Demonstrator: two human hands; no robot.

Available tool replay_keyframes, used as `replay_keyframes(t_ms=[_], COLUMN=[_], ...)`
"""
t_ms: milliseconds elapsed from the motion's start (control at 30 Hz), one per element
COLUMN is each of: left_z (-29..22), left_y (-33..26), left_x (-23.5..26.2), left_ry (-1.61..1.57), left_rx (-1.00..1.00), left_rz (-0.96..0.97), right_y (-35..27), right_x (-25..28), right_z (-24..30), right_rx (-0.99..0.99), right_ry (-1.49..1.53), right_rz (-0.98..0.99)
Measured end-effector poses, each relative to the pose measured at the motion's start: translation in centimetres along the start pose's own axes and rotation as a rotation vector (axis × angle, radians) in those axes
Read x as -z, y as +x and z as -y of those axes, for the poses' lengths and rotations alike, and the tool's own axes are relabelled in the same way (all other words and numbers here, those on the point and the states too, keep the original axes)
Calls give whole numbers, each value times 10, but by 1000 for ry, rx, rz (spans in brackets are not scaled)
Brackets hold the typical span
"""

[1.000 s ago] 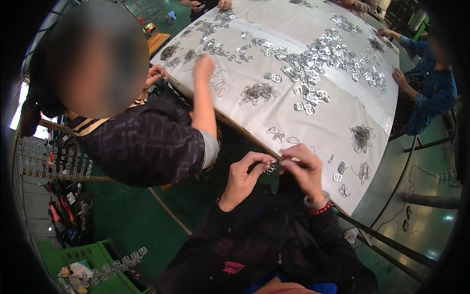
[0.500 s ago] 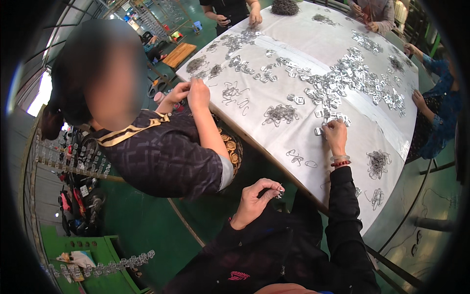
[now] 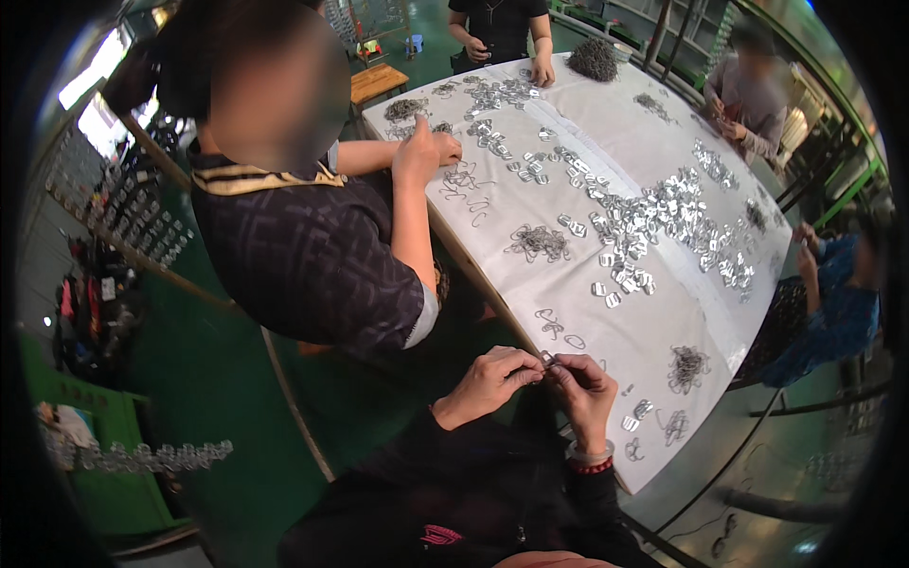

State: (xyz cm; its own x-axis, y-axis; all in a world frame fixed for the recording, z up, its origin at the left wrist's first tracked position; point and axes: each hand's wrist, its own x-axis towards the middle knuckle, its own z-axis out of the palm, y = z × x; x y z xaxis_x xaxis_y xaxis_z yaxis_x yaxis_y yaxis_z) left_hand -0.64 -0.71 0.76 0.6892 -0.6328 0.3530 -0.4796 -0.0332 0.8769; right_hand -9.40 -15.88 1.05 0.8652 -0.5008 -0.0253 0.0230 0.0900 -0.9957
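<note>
My left hand (image 3: 488, 386) and my right hand (image 3: 589, 396) meet at the table's near edge, both closed in a pinch. Between their fingertips is a small silvery metal buckle (image 3: 547, 359); my left fingers also cover small metal pieces whose shape is mostly hidden. A few loose bent wire hooks (image 3: 550, 325) lie on the white-covered table (image 3: 502, 275) just beyond my hands. Right of my right wrist are several flat buckles (image 3: 643, 409) and a small group of wire hooks (image 3: 674, 428). Farther off spreads a large heap of slotted metal buckles (image 3: 663, 213).
Close at my left a person in a dark patterned shirt (image 3: 308, 251) works with both hands over the table. Other people stand or sit around the far and right sides. Wire hook piles (image 3: 540, 243) dot the cloth, with a dark heap (image 3: 593, 61) at the far edge.
My right hand has come back from the buckle heap to meet my left at the table edge. The view has shifted, and the person at left has moved their hands farther over the table.
</note>
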Motion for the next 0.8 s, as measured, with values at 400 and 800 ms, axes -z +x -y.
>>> replay_keyframes(t_ms=[400, 800], left_z=[24, 210], left_y=[-21, 148], left_x=[0, 44], left_ry=[-273, 764], left_rx=[111, 279], left_rz=[-23, -582], right_y=[-5, -11], right_x=[-11, -5], right_z=[3, -7], right_rx=[88, -20], right_ry=[67, 157], right_rz=[38, 234])
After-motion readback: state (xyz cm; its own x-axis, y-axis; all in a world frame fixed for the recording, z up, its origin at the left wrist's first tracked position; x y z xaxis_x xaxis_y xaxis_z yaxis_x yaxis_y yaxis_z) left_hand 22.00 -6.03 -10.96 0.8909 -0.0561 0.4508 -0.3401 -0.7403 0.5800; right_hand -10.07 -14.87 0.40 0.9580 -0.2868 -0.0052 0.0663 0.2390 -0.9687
